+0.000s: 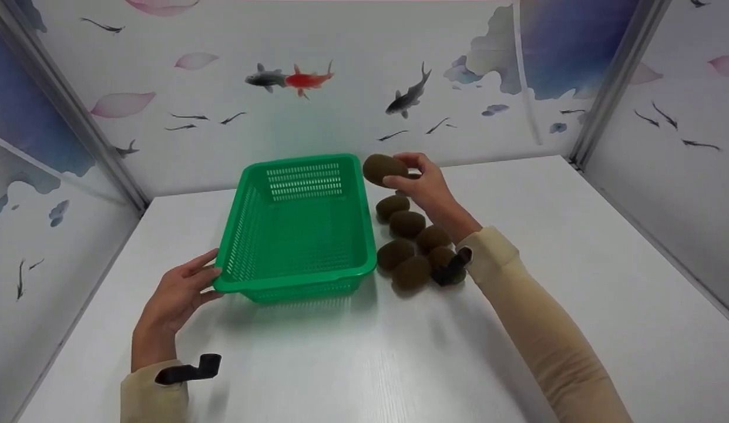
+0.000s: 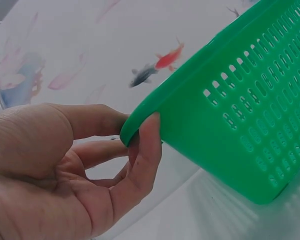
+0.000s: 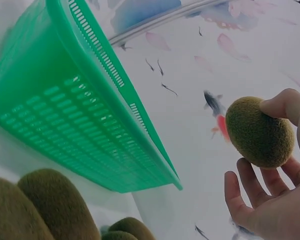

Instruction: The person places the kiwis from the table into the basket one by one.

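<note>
A green plastic basket (image 1: 294, 235) with slotted walls stands on the white table, its inside bare. My left hand (image 1: 176, 294) pinches the rim at the basket's near left corner; the left wrist view shows thumb and fingers around that rim (image 2: 140, 115). In my right hand (image 1: 426, 185) is a brown fuzzy kiwi (image 1: 383, 170), held between thumb and fingers in the air beside the basket's far right corner. The right wrist view shows this kiwi (image 3: 260, 132) clear of the basket wall. Several more kiwis (image 1: 407, 224) lie on the table along the basket's right side.
The white table (image 1: 575, 264) is enclosed by panels (image 1: 352, 117) printed with fish and petals, joined by metal posts (image 1: 617, 82). Black wrist cameras (image 1: 191, 370) sit on both sleeves. The right one overlaps the nearest kiwis in the head view.
</note>
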The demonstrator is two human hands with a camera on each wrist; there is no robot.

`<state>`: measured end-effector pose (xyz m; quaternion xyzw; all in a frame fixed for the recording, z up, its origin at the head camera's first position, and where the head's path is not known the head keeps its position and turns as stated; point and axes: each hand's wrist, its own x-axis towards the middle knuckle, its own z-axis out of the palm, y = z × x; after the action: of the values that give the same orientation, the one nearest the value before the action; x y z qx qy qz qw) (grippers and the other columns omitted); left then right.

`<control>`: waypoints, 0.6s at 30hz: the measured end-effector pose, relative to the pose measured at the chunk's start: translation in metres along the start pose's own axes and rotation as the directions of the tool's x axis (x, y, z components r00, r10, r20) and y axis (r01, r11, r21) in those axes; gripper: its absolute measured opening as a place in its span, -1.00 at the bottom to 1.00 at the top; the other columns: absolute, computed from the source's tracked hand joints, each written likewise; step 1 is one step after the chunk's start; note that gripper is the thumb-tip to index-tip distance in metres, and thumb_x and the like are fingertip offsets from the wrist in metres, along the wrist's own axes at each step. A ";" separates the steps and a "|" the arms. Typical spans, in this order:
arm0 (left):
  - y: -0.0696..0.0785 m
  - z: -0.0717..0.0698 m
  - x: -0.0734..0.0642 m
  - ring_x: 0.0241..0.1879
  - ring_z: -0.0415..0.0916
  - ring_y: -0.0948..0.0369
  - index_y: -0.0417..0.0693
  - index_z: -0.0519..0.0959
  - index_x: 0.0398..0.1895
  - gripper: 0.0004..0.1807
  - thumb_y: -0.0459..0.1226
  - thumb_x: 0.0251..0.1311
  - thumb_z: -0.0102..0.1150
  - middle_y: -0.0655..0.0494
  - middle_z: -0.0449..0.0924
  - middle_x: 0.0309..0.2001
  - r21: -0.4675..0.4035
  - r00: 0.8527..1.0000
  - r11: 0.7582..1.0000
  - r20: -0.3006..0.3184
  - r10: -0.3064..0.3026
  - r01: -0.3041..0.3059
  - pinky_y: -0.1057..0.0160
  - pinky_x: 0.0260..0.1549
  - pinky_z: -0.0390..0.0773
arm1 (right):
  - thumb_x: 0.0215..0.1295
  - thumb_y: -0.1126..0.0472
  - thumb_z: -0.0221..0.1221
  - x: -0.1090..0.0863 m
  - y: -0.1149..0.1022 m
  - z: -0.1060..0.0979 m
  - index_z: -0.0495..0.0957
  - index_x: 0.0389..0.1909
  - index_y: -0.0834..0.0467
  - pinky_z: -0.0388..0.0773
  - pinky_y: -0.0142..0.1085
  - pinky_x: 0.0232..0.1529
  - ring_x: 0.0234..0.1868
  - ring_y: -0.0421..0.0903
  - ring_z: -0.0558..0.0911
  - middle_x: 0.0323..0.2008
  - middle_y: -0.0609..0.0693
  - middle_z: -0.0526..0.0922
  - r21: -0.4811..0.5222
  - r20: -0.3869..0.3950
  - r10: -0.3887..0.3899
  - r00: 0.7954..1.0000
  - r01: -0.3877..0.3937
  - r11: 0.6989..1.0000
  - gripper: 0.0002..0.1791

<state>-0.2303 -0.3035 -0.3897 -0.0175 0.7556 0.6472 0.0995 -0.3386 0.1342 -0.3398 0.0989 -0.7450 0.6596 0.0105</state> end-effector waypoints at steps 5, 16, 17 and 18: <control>0.000 0.000 -0.001 -0.12 0.65 0.37 -0.19 0.07 0.58 -0.27 -0.19 0.46 0.10 0.28 0.61 0.03 -0.023 1.000 1.000 0.002 0.011 -0.011 0.38 -0.08 0.68 | 0.30 0.15 0.31 0.001 -0.001 0.010 0.37 0.31 0.05 0.60 -0.21 0.22 0.15 -0.04 0.58 0.22 0.07 0.44 0.020 0.013 0.014 1.000 -0.015 1.000 -0.41; 0.000 0.000 0.000 -0.10 0.65 0.36 -0.15 0.08 0.58 -0.26 -0.15 0.46 0.11 0.23 0.60 0.08 -0.014 1.000 1.000 -0.010 -0.005 0.005 0.38 -0.05 0.68 | 0.23 0.08 0.37 0.003 0.000 0.028 0.41 0.28 0.00 0.38 -0.03 0.41 0.24 -0.02 0.46 0.28 0.01 0.43 -0.041 0.046 0.012 0.999 -0.010 0.999 -0.39; 0.000 0.000 0.000 -0.10 0.65 0.36 -0.15 0.07 0.58 -0.26 -0.15 0.46 0.10 0.23 0.61 0.08 -0.014 1.000 1.000 -0.009 -0.005 0.005 0.38 -0.05 0.68 | 0.23 0.09 0.37 0.004 -0.001 0.030 0.40 0.28 0.00 0.41 -0.04 0.39 0.23 -0.01 0.46 0.28 0.02 0.43 -0.041 0.051 0.013 0.999 -0.010 0.999 -0.39; 0.000 0.000 0.000 -0.10 0.65 0.35 -0.14 0.08 0.58 -0.27 -0.15 0.46 0.10 0.22 0.61 0.09 -0.014 1.000 1.000 -0.010 -0.007 0.007 0.38 -0.04 0.67 | 0.23 0.10 0.38 0.005 -0.001 0.032 0.40 0.29 0.01 0.43 -0.05 0.38 0.22 -0.01 0.47 0.28 0.02 0.43 -0.045 0.055 0.013 0.998 -0.010 0.999 -0.38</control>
<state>-0.2305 -0.3038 -0.3897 -0.0240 0.7514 0.6521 0.0980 -0.3393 0.1019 -0.3421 0.1124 -0.7602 0.6398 -0.0116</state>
